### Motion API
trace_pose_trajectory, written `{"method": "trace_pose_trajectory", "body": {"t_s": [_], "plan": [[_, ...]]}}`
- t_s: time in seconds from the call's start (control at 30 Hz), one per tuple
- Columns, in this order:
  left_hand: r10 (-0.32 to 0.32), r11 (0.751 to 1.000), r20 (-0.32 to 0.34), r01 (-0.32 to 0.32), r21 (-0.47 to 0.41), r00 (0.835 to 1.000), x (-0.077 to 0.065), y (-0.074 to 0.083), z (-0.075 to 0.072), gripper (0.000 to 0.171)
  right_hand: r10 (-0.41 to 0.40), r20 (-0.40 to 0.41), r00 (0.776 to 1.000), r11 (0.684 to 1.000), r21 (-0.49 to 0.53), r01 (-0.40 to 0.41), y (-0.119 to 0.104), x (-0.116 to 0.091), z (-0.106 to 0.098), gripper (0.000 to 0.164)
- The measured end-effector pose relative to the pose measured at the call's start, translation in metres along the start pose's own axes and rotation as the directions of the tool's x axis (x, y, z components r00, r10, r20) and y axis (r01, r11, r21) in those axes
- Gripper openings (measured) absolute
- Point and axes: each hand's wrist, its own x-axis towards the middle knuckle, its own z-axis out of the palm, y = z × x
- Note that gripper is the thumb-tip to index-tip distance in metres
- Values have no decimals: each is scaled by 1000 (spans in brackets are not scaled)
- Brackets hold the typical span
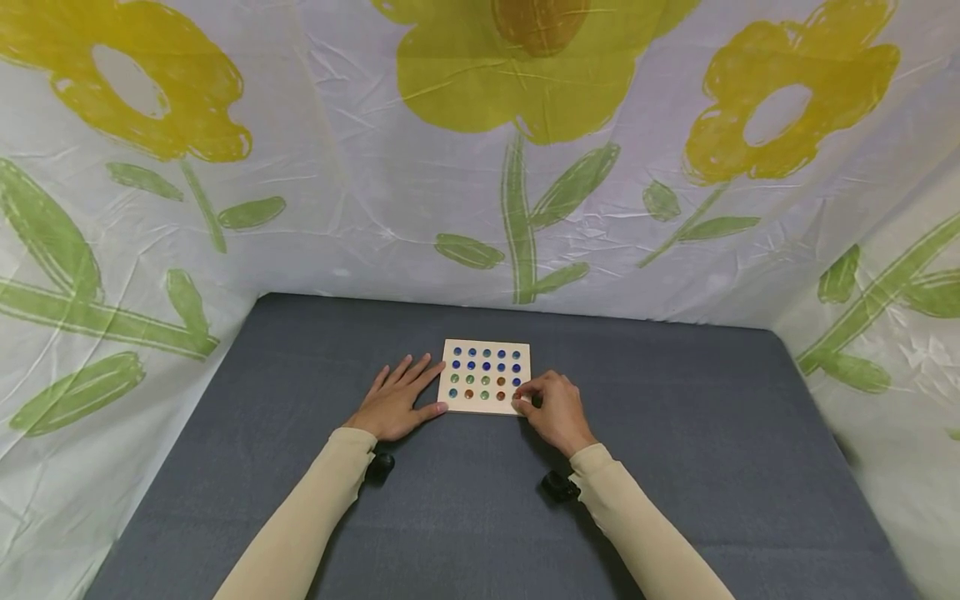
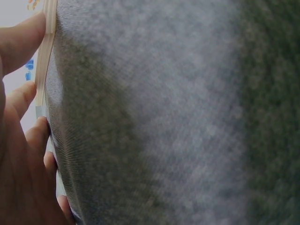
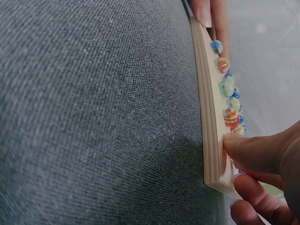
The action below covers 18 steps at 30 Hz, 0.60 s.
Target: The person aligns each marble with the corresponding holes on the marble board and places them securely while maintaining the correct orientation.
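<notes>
A pale wooden board (image 1: 477, 407) lies on the dark cloth, set with rows of glass marbles (image 3: 227, 88) in blue, green and orange-red. My left hand (image 1: 393, 404) rests beside it with fingers spread, its thumb and index finger touching the left edge. In the left wrist view the thumb (image 2: 23, 42) presses against the board's layered side. My right hand (image 1: 558, 410) is over the near right corner, thumb and fingers pinched together low on the board at the end of the nearest row. The fingers mostly hide the marble they pinch there.
A dark grey cloth (image 1: 420, 533) covers the table. White sheeting with painted yellow flowers (image 1: 345, 167) hangs behind and at both sides. A small black device is worn at each wrist, near the cream sleeves (image 1: 637, 521).
</notes>
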Motion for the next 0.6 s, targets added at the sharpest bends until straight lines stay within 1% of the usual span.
{"method": "trace_pose_trajectory", "body": {"t_s": [0.2, 0.3, 0.47, 0.6], "plan": [[-4, 1000, 10, 4, 19, 1000, 1, -1, 0, 80, 2, -13, 1000, 1000, -4, -2, 1, -1, 1, 8], [-2, 1000, 8, 2, 19, 1000, 0, 1, -2, 80, 13, -19, 1000, 1000, 13, -13, 2, -3, -2, 13], [6, 1000, -5, -6, 25, 1000, -2, 2, -5, 80, 27, -45, 999, 999, 31, -25, 5, -7, -10, 21], [6, 999, -11, -6, 46, 1000, -2, 2, -7, 80, 11, -73, 997, 1000, -8, -11, 15, -9, -21, 25]]}}
